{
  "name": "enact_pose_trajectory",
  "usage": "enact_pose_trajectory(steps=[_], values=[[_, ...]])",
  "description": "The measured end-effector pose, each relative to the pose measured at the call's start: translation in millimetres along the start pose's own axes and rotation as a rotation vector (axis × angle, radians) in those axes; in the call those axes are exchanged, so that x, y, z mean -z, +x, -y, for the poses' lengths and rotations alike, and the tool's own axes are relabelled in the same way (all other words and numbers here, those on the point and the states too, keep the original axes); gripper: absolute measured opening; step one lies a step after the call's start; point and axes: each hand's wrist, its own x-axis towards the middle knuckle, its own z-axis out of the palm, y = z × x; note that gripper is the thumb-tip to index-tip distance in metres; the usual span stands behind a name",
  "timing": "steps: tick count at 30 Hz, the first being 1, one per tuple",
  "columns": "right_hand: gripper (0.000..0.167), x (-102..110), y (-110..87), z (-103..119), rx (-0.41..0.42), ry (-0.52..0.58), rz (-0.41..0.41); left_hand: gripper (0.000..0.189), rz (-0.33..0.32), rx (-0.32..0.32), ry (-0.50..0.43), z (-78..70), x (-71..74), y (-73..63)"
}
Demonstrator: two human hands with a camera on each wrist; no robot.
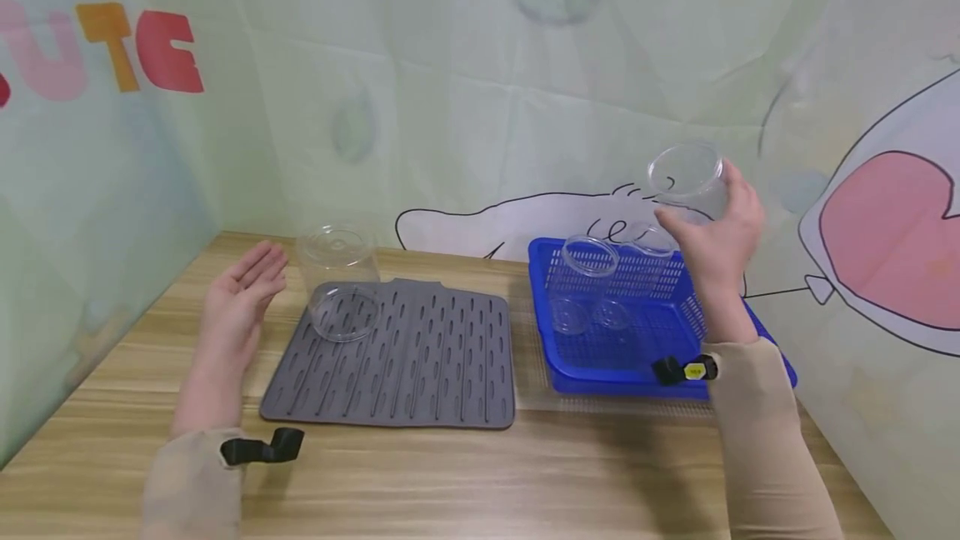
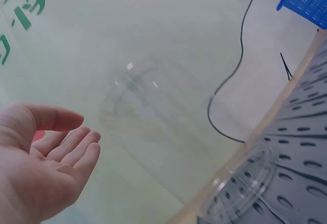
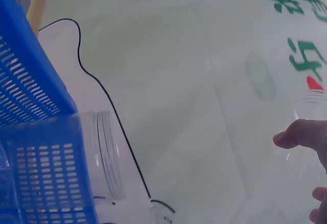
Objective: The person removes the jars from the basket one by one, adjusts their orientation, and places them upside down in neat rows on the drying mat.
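Note:
My left hand (image 1: 238, 307), fingers extended and palm turned inward, is just left of a clear plastic jar (image 1: 337, 273) and holds nothing. That jar stands upside down, rim down, on the back left of a grey drying mat (image 1: 457, 394); it shows faintly in the left wrist view too. Up in the air over the back of a blue basket (image 1: 600, 375), my right hand (image 1: 723, 244) grips another clear jar (image 1: 686, 177) between thumb and fingers. Two more clear jars (image 1: 590, 261) stand upright inside the basket, rims above its edge.
A wooden table (image 1: 420, 482) carries the mat and the basket, with a gap between them. Printed cloth (image 1: 450, 90) hangs close behind and along both sides. Black straps with small mounts circle both wrists.

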Motion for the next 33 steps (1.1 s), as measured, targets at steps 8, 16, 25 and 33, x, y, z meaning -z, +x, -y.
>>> enact_pose_trajectory(steps=[8,16,25,33], values=[[0.082,-11.3,-17.3,30.3,0.170,-0.057,-0.040,0.041,0.089,-0.148,-0.010,-15.1,-33.6,-8.1],[0.079,-33.5,-47.7,63.9,0.368,-0.137,0.016,0.046,0.161,-0.126,0.170,-11.7,-65.4,-14.5],[0.079,-63.5,-91.5,87.9,0.552,-0.197,0.063,0.064,0.209,-0.019,0.343,6.9,-86.7,-17.1],[0.087,-84.2,-126.6,99.2,0.697,-0.229,0.038,0.069,0.278,0.039,0.421,22.6,-102.3,-19.2]])
